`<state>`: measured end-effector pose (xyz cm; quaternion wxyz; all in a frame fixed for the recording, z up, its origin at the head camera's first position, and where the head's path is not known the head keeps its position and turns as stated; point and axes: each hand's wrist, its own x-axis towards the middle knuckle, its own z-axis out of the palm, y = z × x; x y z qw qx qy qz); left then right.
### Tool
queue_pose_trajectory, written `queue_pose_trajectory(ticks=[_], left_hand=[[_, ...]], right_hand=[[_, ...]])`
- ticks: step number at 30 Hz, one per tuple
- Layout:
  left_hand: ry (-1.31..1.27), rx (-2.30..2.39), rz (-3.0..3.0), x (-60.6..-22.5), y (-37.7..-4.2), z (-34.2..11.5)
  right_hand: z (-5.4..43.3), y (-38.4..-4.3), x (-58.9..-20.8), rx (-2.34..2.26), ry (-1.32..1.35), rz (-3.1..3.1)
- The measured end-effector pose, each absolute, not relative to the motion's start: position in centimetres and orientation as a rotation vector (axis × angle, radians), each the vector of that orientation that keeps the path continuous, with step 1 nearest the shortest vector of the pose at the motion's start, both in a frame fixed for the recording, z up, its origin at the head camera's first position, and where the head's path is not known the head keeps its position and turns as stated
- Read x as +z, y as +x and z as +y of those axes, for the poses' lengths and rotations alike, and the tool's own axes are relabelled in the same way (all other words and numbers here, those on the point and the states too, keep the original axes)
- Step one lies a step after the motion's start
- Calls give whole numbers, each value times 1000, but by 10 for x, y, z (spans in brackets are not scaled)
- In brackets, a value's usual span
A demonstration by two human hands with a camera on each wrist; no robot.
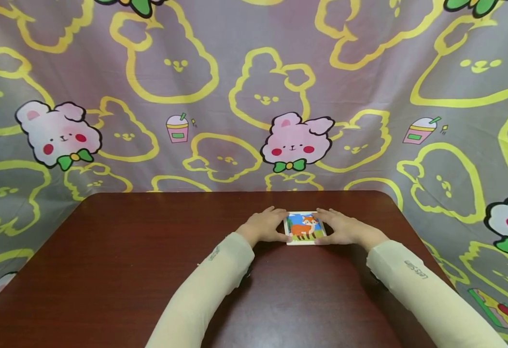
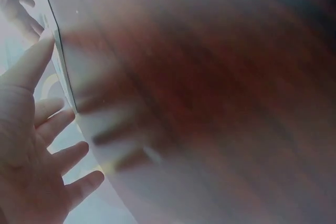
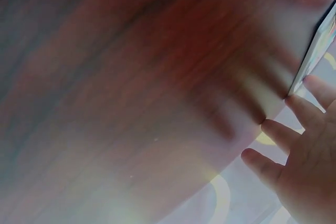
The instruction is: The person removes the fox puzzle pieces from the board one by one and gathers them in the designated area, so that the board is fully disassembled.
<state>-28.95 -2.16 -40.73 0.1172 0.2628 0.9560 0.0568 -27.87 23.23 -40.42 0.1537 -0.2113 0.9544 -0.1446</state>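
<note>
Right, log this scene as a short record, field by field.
Object: white-bordered fox picture
Position: right of middle, near the far edge of the reddish-brown table; resting or slightly lifted, cannot tell
Left hand: touches the picture's left side, fingers spread
Right hand: touches its right side, fingers spread
Clothing: pale sleeves
Backdrop: grey cloth with rabbit prints

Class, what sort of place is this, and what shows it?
Probably an indoor tabletop activity corner, though the wider room is hidden: a dark table, a cartoon-print cloth hanging behind and beside it, and a small fox picture on the table.
</note>
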Motion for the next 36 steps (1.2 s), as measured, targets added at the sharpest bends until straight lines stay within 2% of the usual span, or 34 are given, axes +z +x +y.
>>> queue_pose_trajectory(ticks=[20,36], left_hand=[[882,122,2755,-403,-278,-47],[947,106,2724,-396,-256,-77]], right_hand=[[220,-264,-400,-339,-719,2716],[197,-246,-400,-273,-787,2687]])
